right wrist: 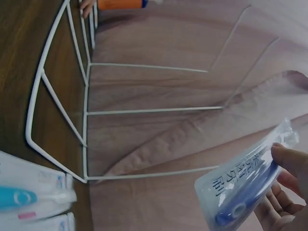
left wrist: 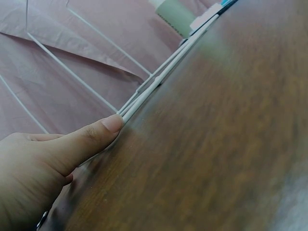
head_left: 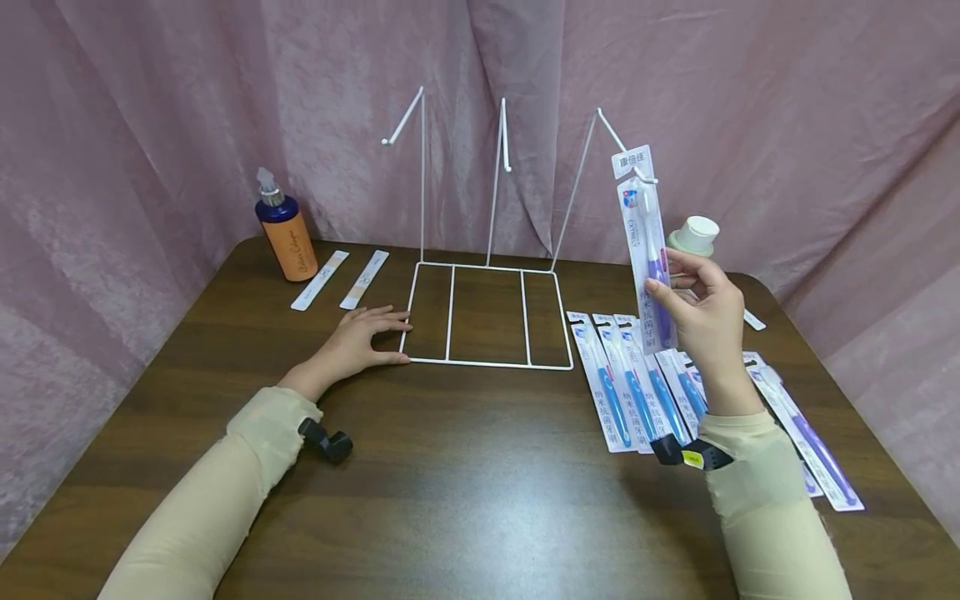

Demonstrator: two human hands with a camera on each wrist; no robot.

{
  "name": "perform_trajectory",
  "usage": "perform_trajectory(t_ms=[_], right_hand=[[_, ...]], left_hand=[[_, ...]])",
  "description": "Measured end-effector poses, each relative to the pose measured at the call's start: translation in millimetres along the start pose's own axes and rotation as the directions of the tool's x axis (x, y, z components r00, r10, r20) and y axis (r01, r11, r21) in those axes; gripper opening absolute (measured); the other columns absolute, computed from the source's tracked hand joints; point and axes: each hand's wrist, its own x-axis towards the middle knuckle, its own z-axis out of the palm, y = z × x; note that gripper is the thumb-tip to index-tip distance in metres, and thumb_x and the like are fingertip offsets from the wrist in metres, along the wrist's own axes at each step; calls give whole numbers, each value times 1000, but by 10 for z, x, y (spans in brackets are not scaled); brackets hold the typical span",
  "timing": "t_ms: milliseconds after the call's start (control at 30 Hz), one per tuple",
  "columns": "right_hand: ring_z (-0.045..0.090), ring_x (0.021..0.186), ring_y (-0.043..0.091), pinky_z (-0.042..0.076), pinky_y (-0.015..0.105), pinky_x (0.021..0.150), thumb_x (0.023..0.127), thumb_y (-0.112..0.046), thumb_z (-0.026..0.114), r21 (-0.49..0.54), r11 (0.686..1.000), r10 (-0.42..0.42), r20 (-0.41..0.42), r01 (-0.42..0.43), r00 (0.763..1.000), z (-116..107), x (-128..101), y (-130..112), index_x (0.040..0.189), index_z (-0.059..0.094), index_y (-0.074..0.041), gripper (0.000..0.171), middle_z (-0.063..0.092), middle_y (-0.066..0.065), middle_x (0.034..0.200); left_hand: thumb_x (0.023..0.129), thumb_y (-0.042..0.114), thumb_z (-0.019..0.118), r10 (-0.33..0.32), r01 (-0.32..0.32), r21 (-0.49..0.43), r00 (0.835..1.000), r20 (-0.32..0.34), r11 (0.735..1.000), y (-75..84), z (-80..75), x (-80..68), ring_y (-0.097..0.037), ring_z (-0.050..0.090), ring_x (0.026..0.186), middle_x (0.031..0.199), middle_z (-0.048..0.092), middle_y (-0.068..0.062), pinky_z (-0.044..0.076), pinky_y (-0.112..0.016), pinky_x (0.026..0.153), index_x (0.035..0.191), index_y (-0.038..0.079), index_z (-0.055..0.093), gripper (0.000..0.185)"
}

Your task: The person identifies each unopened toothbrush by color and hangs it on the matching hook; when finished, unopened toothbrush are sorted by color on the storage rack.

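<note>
Now, right hand: my right hand (head_left: 705,321) pinches a purple toothbrush pack (head_left: 649,250) upright at right of centre, its top at the rightmost hook of the white wire rack (head_left: 487,317).
Left hand: my left hand (head_left: 360,337) lies flat with fingers straight on the bench (head_left: 480,483), thumb tip touching the rack's lower left corner.
Spare packs: blue toothbrush packs (head_left: 622,383) lie side by side at lower right, just beside the rack base.
Upper left: a pump bottle (head_left: 283,227) stands near two paper strips (head_left: 341,280).
Behind my right hand: a white-capped bottle (head_left: 695,236).
</note>
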Motion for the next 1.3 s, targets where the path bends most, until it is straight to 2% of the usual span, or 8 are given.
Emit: perform_trajectory(t_ms=[200,433,567,667,900,1067,1200,1300], right_hand=[[56,77,-4,48,6,70,83,-9,75,-18,1000,12,-57,-13,998,233,131,65,121,64,-1,40,60,-16,93],[54,70,-7,47,9,68,83,-12,75,-41,998,40,-69,-42,997,491,357,124,117,63,2,39,63,2,89],[54,69,-9,48,9,69,84,-14,74,-56,996,64,-57,-67,996,597,489,154,118,62,1,39,68,15,96],[54,68,-9,49,10,68,84,-14,74,-55,995,79,-50,-81,996,663,584,173,118,62,1,39,69,20,100],[54,69,-8,47,10,67,84,-17,74,-95,987,121,-56,-126,991,773,758,195,119,62,-2,39,71,20,104],[60,77,2,48,14,70,85,-21,74,-150,975,157,-60,-164,986,828,861,215,120,62,-7,39,71,16,106],[62,84,10,48,17,73,85,-22,73,-179,971,152,-49,-159,987,895,949,231,118,63,-6,38,71,16,107],[61,82,9,46,16,73,85,-22,74,-199,968,147,-46,-153,988,947,1013,234,116,63,-6,37,71,15,106]], left_hand=[[77,42,78,1,-1,-4,1000,0,1000,-21,23,12,-31,33,143,147,49,-5,16,-59,115,129,15,62,61],[77,42,78,-5,5,-10,1000,9,1000,-36,-3,-5,-33,33,143,148,48,-6,15,-61,115,130,14,62,62],[77,42,78,-1,1,-1,1000,9,1000,-40,-1,-5,-33,33,142,147,48,-6,15,-60,115,129,14,62,61],[77,41,78,5,-5,0,1000,3,1000,-45,11,2,-33,34,142,147,48,-7,16,-61,115,129,14,62,60],[77,42,78,12,-12,6,1000,-4,1000,-37,36,27,-33,33,142,147,49,-6,17,-62,114,128,14,63,60],[77,42,78,17,-17,3,1000,-2,1000,-33,29,27,-33,33,142,147,49,-6,16,-62,114,128,14,63,60],[77,42,78,12,-12,-6,1000,4,1000,-41,18,11,-33,32,143,147,48,-5,15,-62,115,129,14,62,61],[78,43,77,8,-8,-5,1000,7,1000,-53,12,-1,-32,31,143,148,48,-5,15,-62,115,130,15,62,61]])
